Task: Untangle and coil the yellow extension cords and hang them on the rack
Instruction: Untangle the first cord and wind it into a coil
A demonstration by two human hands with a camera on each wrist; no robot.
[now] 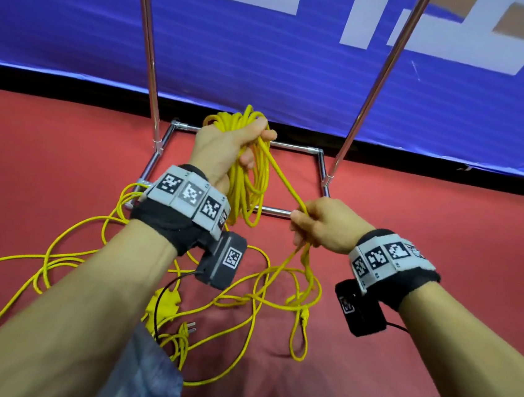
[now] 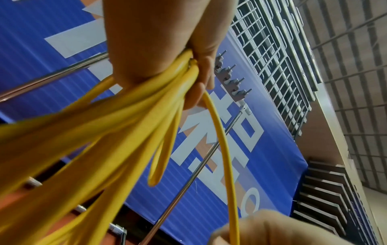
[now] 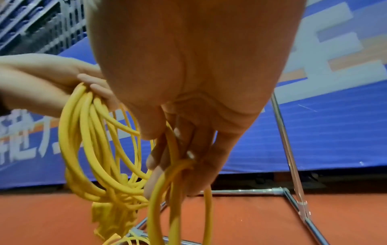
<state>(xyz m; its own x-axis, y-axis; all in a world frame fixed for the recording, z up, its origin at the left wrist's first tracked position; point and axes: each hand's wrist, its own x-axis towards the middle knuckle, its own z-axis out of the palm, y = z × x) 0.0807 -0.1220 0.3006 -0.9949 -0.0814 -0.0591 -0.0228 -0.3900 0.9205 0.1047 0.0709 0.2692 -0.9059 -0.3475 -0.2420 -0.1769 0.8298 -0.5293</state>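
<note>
A bundle of finished loops (image 1: 246, 177) is gripped in the left hand (image 1: 227, 149), fingers curled round its top, and held up in front of the rack (image 1: 295, 150). The feeding strand (image 1: 284, 174) runs taut from that fist down to the right hand (image 1: 322, 224), which is closed round it with fingers curled.

Step in hand, as judged: one more loop is being drawn. The strand should be let slide through the right hand rather than tugged, so that kinks are smoothed out before the fist is reached. Each new loop should be matched in drop to those already hanging (uneven loops snag on hooks). The left grip should be loosened only enough for the new turn to be admitted.

The cord is bright yellow, round and flexible. A good part of it is not yet coiled: the loose cord (image 1: 63, 261) lies in crossing curves on the red floor (image 1: 416, 195) under both forearms, with a plug (image 1: 187, 328) near the person's knee. A crossing just under the right hand looks like a possible snag.
</note>
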